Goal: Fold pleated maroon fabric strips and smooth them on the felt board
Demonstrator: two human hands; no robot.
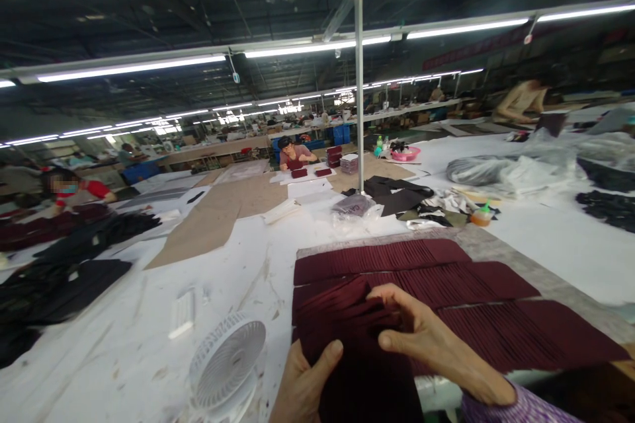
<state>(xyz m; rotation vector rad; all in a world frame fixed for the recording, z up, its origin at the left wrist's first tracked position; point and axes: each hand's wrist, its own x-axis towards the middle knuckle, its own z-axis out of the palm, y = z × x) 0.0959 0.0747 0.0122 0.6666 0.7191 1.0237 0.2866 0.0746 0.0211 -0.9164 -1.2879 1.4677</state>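
While maroon fabric rows (476,287) lie fanned on the bench (163,344), left fingers (327,360) and right fingers (391,317) grip a maroon bundle (357,344) beside a white fan (228,363).

Both hands (370,350) raised, fingers curled, thumbs out

Fan (229,363): white, round, on the bench (268,291)
Pole (359,92): pale, upright
Bowl (407,154): pink, holding dark stuff, perhaps cloth
Bottle (481,215): orange body, green tip
Bundle (510,170): in clear plastic, right side
Black cloth (89,284): heaped at left
Red-sleeved person (74,188): far left, leaning over dark cloth
Lamps (133,68): lit, in rows overhead
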